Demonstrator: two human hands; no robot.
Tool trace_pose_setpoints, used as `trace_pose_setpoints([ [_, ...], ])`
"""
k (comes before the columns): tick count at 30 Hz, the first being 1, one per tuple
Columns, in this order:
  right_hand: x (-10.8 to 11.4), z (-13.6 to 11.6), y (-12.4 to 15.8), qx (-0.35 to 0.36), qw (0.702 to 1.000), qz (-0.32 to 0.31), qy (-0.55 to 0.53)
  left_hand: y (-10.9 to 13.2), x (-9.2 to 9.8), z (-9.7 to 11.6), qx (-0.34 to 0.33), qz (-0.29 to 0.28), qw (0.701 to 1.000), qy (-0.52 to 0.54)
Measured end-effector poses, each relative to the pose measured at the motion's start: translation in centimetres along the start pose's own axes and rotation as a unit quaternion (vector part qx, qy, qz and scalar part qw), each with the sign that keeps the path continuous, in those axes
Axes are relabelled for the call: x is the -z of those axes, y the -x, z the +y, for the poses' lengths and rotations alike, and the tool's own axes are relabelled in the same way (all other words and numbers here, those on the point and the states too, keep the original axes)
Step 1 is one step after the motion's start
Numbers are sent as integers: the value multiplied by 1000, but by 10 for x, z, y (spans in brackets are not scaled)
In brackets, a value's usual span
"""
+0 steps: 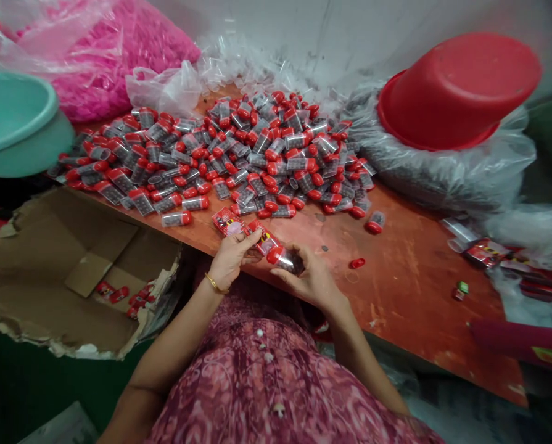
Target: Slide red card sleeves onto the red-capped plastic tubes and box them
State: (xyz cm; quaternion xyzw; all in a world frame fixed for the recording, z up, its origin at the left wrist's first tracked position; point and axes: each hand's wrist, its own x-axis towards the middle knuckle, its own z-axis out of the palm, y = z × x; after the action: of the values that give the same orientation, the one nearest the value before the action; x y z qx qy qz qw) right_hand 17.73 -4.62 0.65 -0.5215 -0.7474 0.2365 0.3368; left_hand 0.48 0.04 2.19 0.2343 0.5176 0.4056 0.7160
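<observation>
My left hand (229, 258) pinches a strip of red printed labels (232, 223) that lies at the table's front edge. My right hand (309, 277) curls round a small clear tube with a red cap (282, 258), held beside the strip. Both hands meet close to my body, above the edge of the reddish table (409, 277). Behind them spreads a big heap of the same red-capped tubes (229, 154), lying on their sides.
A torn cardboard box (67, 271) with a few finished tubes sits low at the left. A teal basin (16, 123) and a pink bag (104, 49) stand at the back left. An upturned red basin (456, 86) rests on a clear bag at the right. A loose red cap (358, 263) lies nearby.
</observation>
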Motion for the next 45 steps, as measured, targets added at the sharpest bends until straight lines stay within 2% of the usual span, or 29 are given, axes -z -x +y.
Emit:
trace_pose_setpoints([
  [5,3,1,-3,50,999,-1,-7,-1,4,-2,8,6,1000,2],
  [10,-2,6,-4,80,994,65,20,-3,5,-6,26,2,1000,-5],
  [12,-5,6,-4,88,993,70,28,-2,4,-7,23,-4,1000,3],
  [16,-12,6,-4,64,995,75,21,2,-1,-10,8,-21,999,35],
  [21,-27,5,-6,38,991,118,45,3,-8,-19,-13,18,997,70],
  [27,-49,-2,-12,3,984,173,32,-1,-10,-24,-46,33,989,140],
  [31,-52,-7,-15,-19,985,170,-3,1,-10,-23,-49,23,986,159],
  [37,-51,-8,-14,-15,987,160,-19,2,-12,-25,-60,18,986,155],
  [42,-52,-8,-16,-11,991,130,-25,-2,-6,-34,-127,37,988,80],
  [45,-55,-8,-18,-48,987,134,-69,-3,-6,-42,-154,43,986,52],
])
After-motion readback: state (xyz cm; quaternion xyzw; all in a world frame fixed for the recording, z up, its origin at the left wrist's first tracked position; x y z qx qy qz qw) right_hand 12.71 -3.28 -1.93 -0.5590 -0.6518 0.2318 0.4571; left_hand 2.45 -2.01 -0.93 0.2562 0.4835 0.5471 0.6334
